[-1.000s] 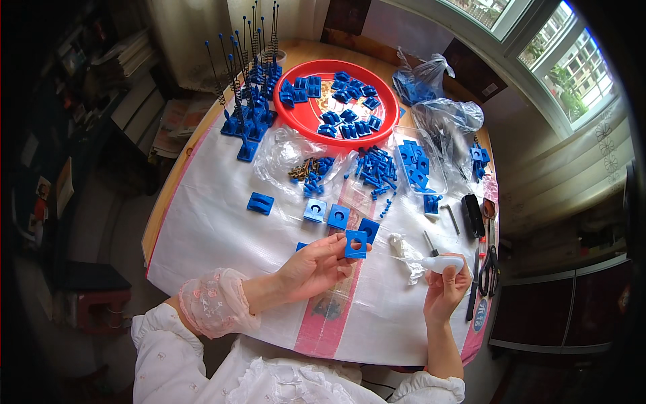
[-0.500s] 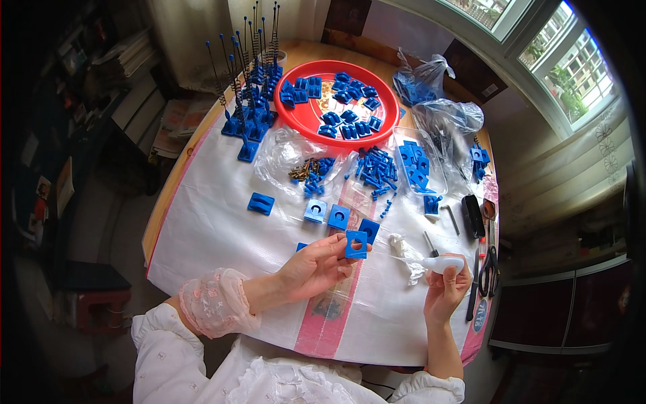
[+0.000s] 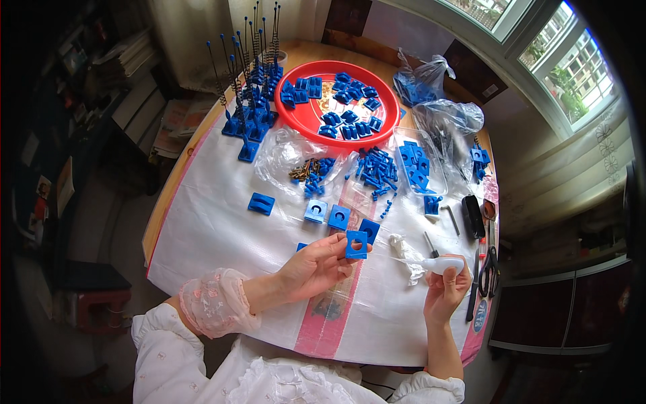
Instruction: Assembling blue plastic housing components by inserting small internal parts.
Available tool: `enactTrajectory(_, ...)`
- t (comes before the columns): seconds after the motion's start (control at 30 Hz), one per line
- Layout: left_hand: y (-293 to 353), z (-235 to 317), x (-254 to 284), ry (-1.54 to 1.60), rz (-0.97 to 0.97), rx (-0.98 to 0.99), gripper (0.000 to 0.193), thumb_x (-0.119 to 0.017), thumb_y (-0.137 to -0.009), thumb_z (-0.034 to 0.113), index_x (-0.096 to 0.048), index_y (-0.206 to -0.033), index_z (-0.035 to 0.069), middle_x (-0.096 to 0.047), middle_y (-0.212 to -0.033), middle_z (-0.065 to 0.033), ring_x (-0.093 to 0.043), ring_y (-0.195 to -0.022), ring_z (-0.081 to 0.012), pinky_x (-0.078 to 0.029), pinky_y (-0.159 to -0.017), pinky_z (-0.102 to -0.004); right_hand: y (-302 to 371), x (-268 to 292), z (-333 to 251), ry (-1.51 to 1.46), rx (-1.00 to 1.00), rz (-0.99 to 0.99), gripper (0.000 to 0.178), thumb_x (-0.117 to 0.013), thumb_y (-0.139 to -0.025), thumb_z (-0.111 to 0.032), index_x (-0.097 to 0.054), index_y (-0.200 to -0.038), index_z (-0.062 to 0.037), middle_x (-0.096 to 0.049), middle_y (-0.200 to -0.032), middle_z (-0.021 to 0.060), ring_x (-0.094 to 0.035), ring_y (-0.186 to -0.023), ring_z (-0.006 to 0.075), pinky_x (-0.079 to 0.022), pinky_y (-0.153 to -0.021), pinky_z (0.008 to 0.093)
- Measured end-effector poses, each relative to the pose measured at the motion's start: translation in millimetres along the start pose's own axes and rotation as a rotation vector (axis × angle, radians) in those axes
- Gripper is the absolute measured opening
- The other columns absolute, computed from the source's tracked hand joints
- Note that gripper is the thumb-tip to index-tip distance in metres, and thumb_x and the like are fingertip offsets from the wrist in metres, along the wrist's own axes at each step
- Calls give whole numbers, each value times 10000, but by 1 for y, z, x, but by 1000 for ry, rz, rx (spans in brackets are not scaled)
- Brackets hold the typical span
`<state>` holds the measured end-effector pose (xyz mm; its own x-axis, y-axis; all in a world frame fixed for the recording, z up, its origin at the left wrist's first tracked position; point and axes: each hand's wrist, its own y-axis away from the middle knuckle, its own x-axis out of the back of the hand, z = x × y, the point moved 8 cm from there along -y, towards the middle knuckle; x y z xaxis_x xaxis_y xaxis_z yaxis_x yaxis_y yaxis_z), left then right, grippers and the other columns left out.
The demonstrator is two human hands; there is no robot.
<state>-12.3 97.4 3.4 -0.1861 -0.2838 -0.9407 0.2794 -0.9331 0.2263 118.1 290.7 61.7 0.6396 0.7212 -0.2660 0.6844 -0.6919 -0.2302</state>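
Currently, the left hand (image 3: pixel 311 269) clamps a square blue plate (image 3: pixel 357 254) between thumb and fingers, raised above the sheet; the plate's round opening is unfilled. The right hand (image 3: pixel 447 286) has its fingers closed around a smooth white squeeze bottle (image 3: pixel 441 264). Its thin, tapered nozzle points toward the plate; contact cannot be determined.

Just beyond the left hand, further square plates (image 3: pixel 339 217) with round openings lie near a blue block with a curved bridge (image 3: pixel 261 204). These parts appear to await further work. Farther out, slim blue pegs (image 3: pixel 377 167) and brass-coloured fittings (image 3: pixel 306 169) form loose heaps beside crinkled clear film (image 3: pixel 272 156). A clear, rigid tray (image 3: pixel 443 186) contains flat blue plates, apparently unused stock. The glossy red round tray (image 3: pixel 288 129) holds many curved blue pieces, probably part-finished.

At the far left, dark coil-spring stems (image 3: pixel 236 87) with ball tips rise from blue bases (image 3: pixel 247 126); these look complete. Judged by the loose stock, much assembly is left. A white, glossy sheet (image 3: pixel 219 236) with a pink band covers the wooden tabletop (image 3: pixel 155 219).
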Motion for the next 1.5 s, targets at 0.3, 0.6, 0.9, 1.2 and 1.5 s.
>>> enactTrajectory(0.3,0,0,1,-13,-2,-4,371,-548,-1006,224,-436,-1325,72,-539,-1306,-117,-515,-1072,-130,-432,-782,-226,-1,2,2,-17,-3,1,332,-694,-921,-301,-585,-962,10,-539,-711,10,-405,-539,58,-296,-488,226)
enactTrajectory(0.6,0,2,0,4,0,-14,290,-528,-1016,210,-458,-1268,85,-546,-1292,-115,-519,-1065,-128,-435,-779,-231,-3,10,6,-47,-31,25,355,-698,-916,-318,-585,-964,15,-567,-748,32,-429,-539,74,-310,-487,231)
enactTrajectory(0.9,0,4,-2,19,2,-35,209,-502,-1029,228,-499,-1187,91,-556,-1225,-91,-509,-1037,-117,-426,-783,-241,-8,16,-2,-39,20,50,358,-697,-916,-324,-586,-948,15,-563,-751,36,-433,-548,77,-305,-486,232)
enactTrajectory(1.2,0,4,-2,-15,0,-27,247,-483,-1038,257,-489,-1213,83,-558,-1269,-121,-520,-1048,-116,-439,-789,-238,-9,22,1,-65,23,67,334,-686,-928,-305,-596,-960,15,-541,-720,5,-362,-541,42,-284,-483,225)
enactTrajectory(1.5,3,-7,-7,-12,-28,33,296,-529,-1012,195,-469,-1274,71,-554,-1285,-132,-540,-1036,-91,-445,-792,-215,-7,14,4,-54,1,46,329,-680,-933,-301,-595,-970,14,-532,-704,3,-384,-533,48,-300,-484,222)
